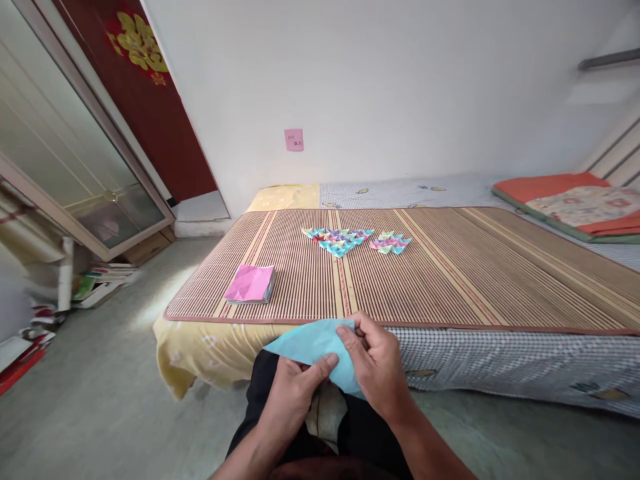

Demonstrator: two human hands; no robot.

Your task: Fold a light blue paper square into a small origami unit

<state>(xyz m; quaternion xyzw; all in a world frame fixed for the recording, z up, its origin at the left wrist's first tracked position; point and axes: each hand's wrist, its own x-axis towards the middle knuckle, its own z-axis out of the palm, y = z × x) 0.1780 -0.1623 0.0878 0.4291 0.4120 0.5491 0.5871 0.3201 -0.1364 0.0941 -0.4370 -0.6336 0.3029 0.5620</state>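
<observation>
A light blue sheet of paper (307, 341) is held over my lap, just in front of the bed's near edge. My left hand (295, 390) pinches its lower edge with thumb and fingers closed. My right hand (373, 363) grips the sheet's right side, fingers curled over it. On the striped bamboo mat (475, 267) lie two groups of small folded paper pieces, a larger multicoloured one (339, 240) and a smaller pink and blue one (391, 243). A stack of square paper with a pink top sheet (250, 283) rests on the mat's near left part.
The mat covers a low bed (210, 350) with yellow and checked sheets. Folded orange and floral bedding (575, 200) lies at the far right. A glass-door cabinet (75, 167) and scattered books (100, 280) stand at the left on the grey floor. A pink note (294, 139) sticks on the wall.
</observation>
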